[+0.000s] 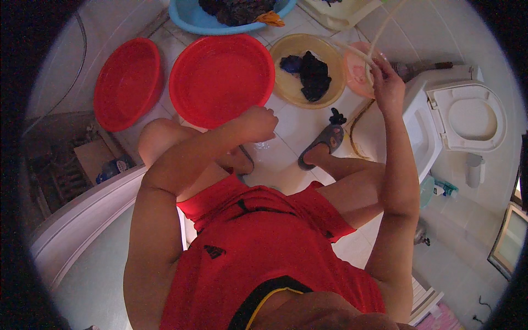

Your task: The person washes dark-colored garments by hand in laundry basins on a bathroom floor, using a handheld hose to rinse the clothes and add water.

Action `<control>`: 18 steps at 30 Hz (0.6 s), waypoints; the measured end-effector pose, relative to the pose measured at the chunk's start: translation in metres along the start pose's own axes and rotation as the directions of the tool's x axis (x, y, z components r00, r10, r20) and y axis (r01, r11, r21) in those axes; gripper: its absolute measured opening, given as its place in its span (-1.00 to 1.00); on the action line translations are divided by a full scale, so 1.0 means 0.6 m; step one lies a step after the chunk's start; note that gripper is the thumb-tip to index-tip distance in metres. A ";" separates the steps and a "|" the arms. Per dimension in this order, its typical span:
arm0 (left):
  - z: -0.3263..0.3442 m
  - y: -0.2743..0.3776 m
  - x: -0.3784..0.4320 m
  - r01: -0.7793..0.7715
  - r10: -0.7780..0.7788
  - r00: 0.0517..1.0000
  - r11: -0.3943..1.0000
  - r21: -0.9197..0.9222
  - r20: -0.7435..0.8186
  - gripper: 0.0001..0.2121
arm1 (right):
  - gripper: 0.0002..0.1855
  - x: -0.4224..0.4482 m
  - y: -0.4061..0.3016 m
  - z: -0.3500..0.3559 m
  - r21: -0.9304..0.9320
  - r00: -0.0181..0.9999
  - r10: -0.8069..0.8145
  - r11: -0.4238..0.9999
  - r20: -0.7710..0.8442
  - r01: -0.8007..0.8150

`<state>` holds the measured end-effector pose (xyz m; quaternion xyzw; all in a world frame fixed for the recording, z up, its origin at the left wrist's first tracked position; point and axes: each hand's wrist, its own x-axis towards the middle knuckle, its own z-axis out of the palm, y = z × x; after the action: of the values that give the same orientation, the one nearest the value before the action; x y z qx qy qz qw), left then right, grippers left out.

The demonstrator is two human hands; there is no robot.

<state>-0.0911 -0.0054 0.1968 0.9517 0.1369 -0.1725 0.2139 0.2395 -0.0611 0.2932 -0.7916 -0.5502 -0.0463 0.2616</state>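
My right hand (387, 84) is closed around a pale flexible hose (368, 60), which loops above a pink plastic basin (358, 70). Fingers curled, my left hand (260, 123) hangs by the near edge of a red plastic basin (222, 78); whether it holds anything small cannot be seen. Between the hands stands a yellowish basin (284, 93) with dark wet-looking cloth (314, 78) and a dark blue cloth (291, 64) in it. A small black cloth piece (337, 116) lies on the floor beside my slipper (335, 138).
Another red basin (128, 84) leans at the left. A blue basin (198, 29) with dark clothes (239, 12) and an orange cloth (270, 19) stands at the back. A toilet (420, 132) with a raised seat (499, 119) is on the right; a brown hose (352, 131) lies near its base.
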 end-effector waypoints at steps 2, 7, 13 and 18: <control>-0.003 0.001 0.001 0.006 -0.005 0.999 1.000 -0.015 0.038 -0.62 | -0.67 0.000 0.007 0.001 -0.059 0.999 -0.032 0.998 0.041 0.034; -0.002 0.000 0.001 0.016 -0.014 0.999 0.999 -0.035 0.053 -0.62 | -0.78 -0.003 -0.005 0.003 0.093 0.996 0.050 0.994 0.076 -0.057; 0.010 -0.005 0.003 -0.023 0.023 0.998 1.000 0.014 -0.054 -0.68 | -0.73 0.000 -0.001 0.000 0.001 0.992 -0.121 0.993 -0.026 0.121; -0.001 -0.002 0.001 -0.010 0.010 0.999 1.000 -0.007 0.037 -0.63 | -0.70 0.000 -0.006 -0.005 -0.034 0.996 -0.077 0.997 -0.035 0.076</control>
<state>-0.0910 -0.0038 0.1968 0.9483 0.1288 -0.1886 0.2204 0.2370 -0.0613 0.2973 -0.7732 -0.5745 -0.0796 0.2564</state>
